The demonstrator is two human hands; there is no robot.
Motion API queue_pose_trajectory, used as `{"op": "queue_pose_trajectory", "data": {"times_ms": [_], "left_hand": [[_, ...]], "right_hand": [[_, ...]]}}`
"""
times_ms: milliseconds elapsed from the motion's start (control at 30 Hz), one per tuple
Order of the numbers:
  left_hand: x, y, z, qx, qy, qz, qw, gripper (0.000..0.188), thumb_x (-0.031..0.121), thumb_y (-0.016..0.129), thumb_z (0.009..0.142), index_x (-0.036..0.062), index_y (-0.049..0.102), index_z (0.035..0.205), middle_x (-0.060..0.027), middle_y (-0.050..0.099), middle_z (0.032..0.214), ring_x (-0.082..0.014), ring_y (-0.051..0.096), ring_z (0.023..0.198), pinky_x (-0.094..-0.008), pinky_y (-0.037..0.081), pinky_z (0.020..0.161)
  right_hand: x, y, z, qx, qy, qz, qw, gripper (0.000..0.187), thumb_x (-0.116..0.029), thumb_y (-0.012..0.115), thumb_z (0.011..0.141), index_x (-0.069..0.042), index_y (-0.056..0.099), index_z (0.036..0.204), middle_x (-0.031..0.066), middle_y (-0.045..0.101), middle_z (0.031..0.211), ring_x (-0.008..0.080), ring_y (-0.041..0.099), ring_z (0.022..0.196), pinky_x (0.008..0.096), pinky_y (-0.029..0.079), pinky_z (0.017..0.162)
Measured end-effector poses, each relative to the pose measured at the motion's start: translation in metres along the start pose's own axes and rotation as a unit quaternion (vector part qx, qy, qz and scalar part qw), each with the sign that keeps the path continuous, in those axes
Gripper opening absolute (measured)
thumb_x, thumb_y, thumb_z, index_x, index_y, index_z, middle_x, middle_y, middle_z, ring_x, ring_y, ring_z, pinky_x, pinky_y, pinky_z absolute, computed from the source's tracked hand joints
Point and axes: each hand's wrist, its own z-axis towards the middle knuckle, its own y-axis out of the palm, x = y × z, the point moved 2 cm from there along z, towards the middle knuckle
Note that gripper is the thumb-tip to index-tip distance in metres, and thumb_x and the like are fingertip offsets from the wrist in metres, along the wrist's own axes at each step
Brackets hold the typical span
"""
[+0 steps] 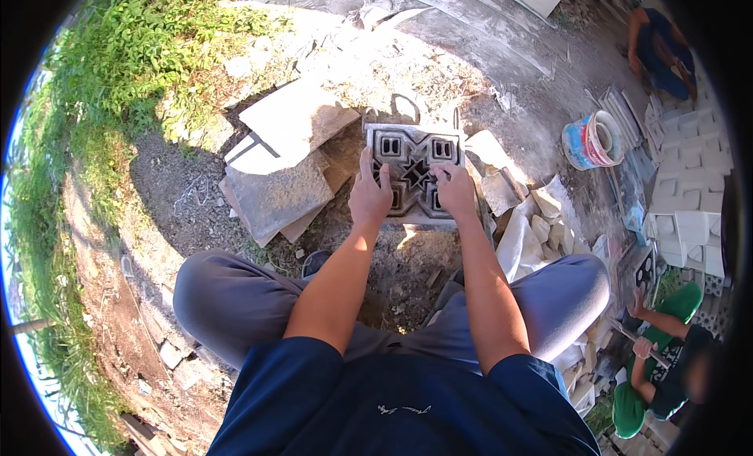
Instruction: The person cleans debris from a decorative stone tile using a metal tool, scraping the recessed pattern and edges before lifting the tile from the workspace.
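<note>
A square grey mould [416, 151] with a raised cross-and-star pattern, slots near its corners and metal loops at its far edge lies on the ground in front of me. My left hand [370, 195] grips its left side, the fingers along the edge and the thumb over the top. On the right part of the mould, my right hand [457, 192] has its fingers bent against the patterned face. The undersides of both hands are hidden.
Flat slabs [286, 193] are stacked at the left of the mould. Stone pieces and a white sack [522, 236] lie at the right. Farther right stand a paint-stained bucket [592, 140] and pale blocks [690, 173]. Two other people work at the right edge, one [667, 354] holding a stick-like tool.
</note>
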Motion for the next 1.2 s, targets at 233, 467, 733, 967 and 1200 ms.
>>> {"op": "queue_pose_trajectory", "data": {"times_ms": [233,467,733,967,1200], "left_hand": [[0.011,-0.004,0.010,-0.045,-0.188,0.057,0.979,0.063,0.055,0.036,0.101,0.0032,0.053,0.132,-0.0293,0.068,0.105,-0.0482,0.065,0.101,-0.0568,0.051,0.086],[0.014,-0.003,0.015,-0.052,-0.231,0.094,0.967,0.065,0.058,0.035,0.100,0.0002,0.064,0.111,-0.0281,0.069,0.106,-0.0455,0.067,0.101,-0.0545,0.052,0.087],[0.012,0.000,0.022,-0.070,-0.228,0.099,0.966,0.058,0.054,0.037,0.101,0.0018,0.062,0.109,-0.0237,0.069,0.106,-0.0444,0.067,0.099,-0.0543,0.052,0.084],[0.011,-0.001,0.025,-0.079,-0.234,0.093,0.964,0.052,0.050,0.040,0.101,0.0027,0.059,0.108,-0.0231,0.068,0.107,-0.0450,0.066,0.098,-0.0554,0.051,0.082],[0.015,0.004,0.025,-0.055,-0.216,0.118,0.968,0.047,0.048,0.042,0.101,0.0037,0.056,0.106,-0.0223,0.068,0.102,-0.0447,0.066,0.094,-0.0557,0.051,0.079]], "right_hand": [[-0.020,0.001,-0.004,-0.069,-0.006,-0.063,0.996,0.023,-0.018,0.063,0.093,-0.004,0.075,0.106,0.0210,0.072,0.104,0.0383,0.068,0.099,0.0424,0.052,0.089],[-0.037,0.016,-0.002,-0.104,-0.012,-0.104,0.989,0.038,-0.024,0.064,0.093,0.003,0.068,0.120,0.0272,0.067,0.115,0.0415,0.065,0.105,0.0439,0.050,0.093],[-0.058,0.021,0.006,-0.149,0.116,-0.155,0.970,0.048,-0.038,0.063,0.094,0.002,0.049,0.117,0.0302,0.067,0.098,0.0470,0.064,0.102,0.0516,0.050,0.088],[-0.065,0.029,0.010,-0.211,0.163,-0.182,0.946,0.054,-0.039,0.062,0.095,0.005,0.047,0.123,0.0335,0.064,0.110,0.0490,0.062,0.106,0.0534,0.050,0.091],[-0.062,0.036,0.020,-0.242,0.242,-0.141,0.929,0.052,-0.033,0.061,0.096,0.010,0.044,0.121,0.0366,0.062,0.112,0.0501,0.061,0.108,0.0528,0.048,0.092]]}}
